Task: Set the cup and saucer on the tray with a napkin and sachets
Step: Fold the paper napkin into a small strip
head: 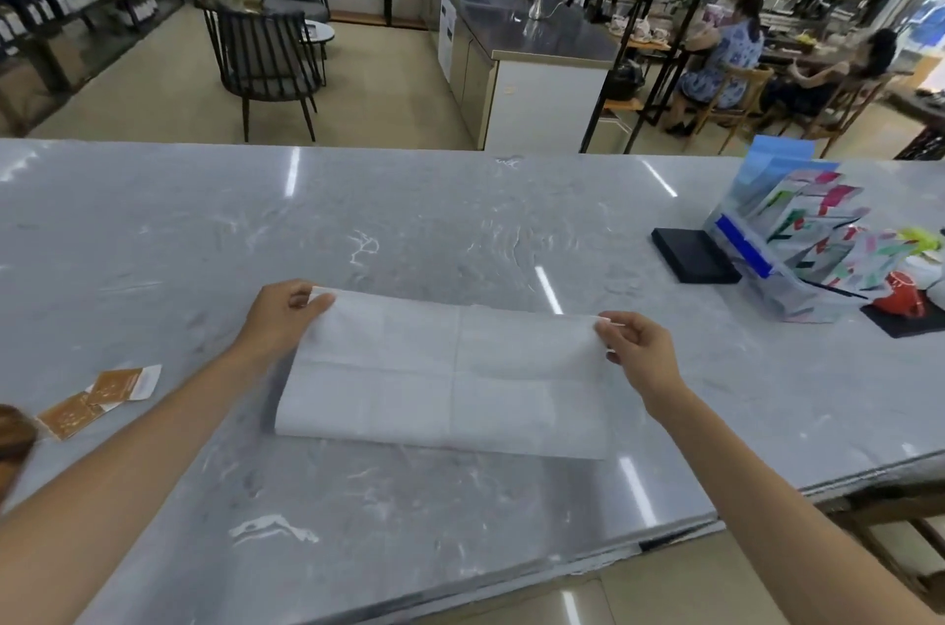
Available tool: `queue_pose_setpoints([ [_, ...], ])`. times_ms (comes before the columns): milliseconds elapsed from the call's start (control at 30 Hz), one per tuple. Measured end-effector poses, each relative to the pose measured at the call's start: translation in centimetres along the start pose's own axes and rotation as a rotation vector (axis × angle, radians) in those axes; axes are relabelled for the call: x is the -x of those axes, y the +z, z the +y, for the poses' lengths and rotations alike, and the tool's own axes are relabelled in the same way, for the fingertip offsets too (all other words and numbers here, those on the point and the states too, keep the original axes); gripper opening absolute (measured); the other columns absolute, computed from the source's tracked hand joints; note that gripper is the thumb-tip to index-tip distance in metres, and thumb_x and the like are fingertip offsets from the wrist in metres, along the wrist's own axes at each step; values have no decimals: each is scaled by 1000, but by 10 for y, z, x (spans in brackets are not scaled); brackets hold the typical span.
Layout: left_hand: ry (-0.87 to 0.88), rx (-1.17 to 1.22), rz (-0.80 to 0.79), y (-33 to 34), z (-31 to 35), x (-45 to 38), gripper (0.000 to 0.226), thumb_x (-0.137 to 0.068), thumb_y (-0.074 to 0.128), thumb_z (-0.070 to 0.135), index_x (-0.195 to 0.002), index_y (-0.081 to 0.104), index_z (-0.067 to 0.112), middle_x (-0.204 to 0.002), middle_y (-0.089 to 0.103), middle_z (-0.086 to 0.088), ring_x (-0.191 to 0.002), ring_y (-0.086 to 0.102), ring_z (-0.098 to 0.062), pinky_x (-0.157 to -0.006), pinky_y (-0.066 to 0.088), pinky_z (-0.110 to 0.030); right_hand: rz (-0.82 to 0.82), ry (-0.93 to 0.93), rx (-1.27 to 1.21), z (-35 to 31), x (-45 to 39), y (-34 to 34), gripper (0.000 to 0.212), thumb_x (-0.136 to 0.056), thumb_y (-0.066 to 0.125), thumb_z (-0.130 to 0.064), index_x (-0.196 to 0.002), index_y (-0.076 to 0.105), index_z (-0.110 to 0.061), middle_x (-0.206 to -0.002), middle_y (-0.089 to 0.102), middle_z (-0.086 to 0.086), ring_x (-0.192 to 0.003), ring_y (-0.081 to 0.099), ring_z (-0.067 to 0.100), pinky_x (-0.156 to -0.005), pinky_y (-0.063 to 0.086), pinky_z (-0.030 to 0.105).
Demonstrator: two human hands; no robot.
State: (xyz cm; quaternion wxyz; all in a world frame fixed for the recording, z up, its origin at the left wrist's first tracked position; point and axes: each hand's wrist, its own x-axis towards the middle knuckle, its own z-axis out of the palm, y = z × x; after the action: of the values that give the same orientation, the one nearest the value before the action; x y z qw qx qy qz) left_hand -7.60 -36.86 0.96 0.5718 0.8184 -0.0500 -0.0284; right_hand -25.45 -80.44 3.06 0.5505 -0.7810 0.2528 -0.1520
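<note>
Early, by the look of it: the napkin (445, 374) lies at the counter's (460, 225) centre, folded over, its far edge lifted. The left hand (278, 317) pinches the 10 o'clock corner, the right hand (639, 351) the 2 o'clock corner. Two sachets (99, 399) wait at 9 o'clock, apart from it. No tray or saucer shows; a red cup (902, 299), perhaps, at 3 o'clock

left hand (278, 315): forearm stretched forward, fingers pinched at thumb tip
right hand (642, 353): forearm stretched forward, thumb and forefinger pinched, other fingers curled
</note>
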Motion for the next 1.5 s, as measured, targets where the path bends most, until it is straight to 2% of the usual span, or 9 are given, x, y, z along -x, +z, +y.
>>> queue_pose_setpoints([
  [167,-94,-184,-12,17,-36,-27,15,-90,76,14,-89,70,1,-89,71,-13,-89,67,-25,-85,50,-37,-15,156,107,38,-34,29,19,-95,71,-22,-113,71,-16,-97,77,7,-93,72,29,-90,60,45],
  [433,-21,-413,-60,17,-51,-46,15,-83,81,13,-96,75,18,-84,71,-1,-74,65,-19,-68,40,-1,-72,58,377,66,-56,37,27,-89,70,-29,-113,65,-42,-83,71,-14,-79,67,1,-70,48,19],
  [567,55,-497,-122,16,-51,-58,13,-83,80,8,-93,75,14,-86,71,-3,-80,66,-23,-75,45,-21,-133,23,444,67,-66,35,23,-90,72,-30,-107,66,-44,-77,67,-14,-68,64,-4,-70,48,19],
  [767,79,-515,-272,5,-48,-75,16,-79,86,14,-83,71,19,-82,68,5,-76,62,-11,-69,42,-8,-237,-3,620,63,-84,32,15,-92,73,-22,-100,63,-28,-85,57,-10,-71,57,1,-65,39,13],
  [900,-45,-476,-442,-1,-41,-86,24,-75,90,17,-86,68,17,-78,66,-2,-60,59,-14,-57,53,-25,-313,-10,726,56,-96,33,13,-91,73,-20,-95,62,-21,-94,60,-1,-81,59,18,-74,42,26],
  [1100,53,-587,-583,-6,-22,-97,14,-75,89,23,-71,75,26,-74,73,6,-72,66,-11,-72,50,-32,-460,-25,644,40,-104,17,9,-95,70,-27,-95,77,-21,-92,76,3,-86,68,25,-75,50,24],
  [1233,24,-458,-519,-24,-9,-86,16,-70,88,39,-77,81,28,-79,78,2,-78,73,-18,-77,53,-33,-459,79,237,28,-98,-4,21,-88,77,-41,-93,81,-22,-95,77,12,-88,74,18,-87,61,38],
  [1367,-12,-342,-402,-44,4,-68,34,-62,88,53,-82,83,26,-79,80,1,-74,70,-9,-71,51,-20,-420,87,62,20,-89,-12,40,-72,84,-56,-101,83,-27,-102,81,-1,-98,76,15,-78,61,22],
  [1500,-11,-296,-329,-56,24,-53,28,-61,90,46,-79,84,26,-79,80,1,-74,68,-12,-73,48,-29,-395,19,68,11,-87,-18,49,-68,83,-66,-98,83,-28,-89,79,-5,-76,69,9,-68,55,19],
])
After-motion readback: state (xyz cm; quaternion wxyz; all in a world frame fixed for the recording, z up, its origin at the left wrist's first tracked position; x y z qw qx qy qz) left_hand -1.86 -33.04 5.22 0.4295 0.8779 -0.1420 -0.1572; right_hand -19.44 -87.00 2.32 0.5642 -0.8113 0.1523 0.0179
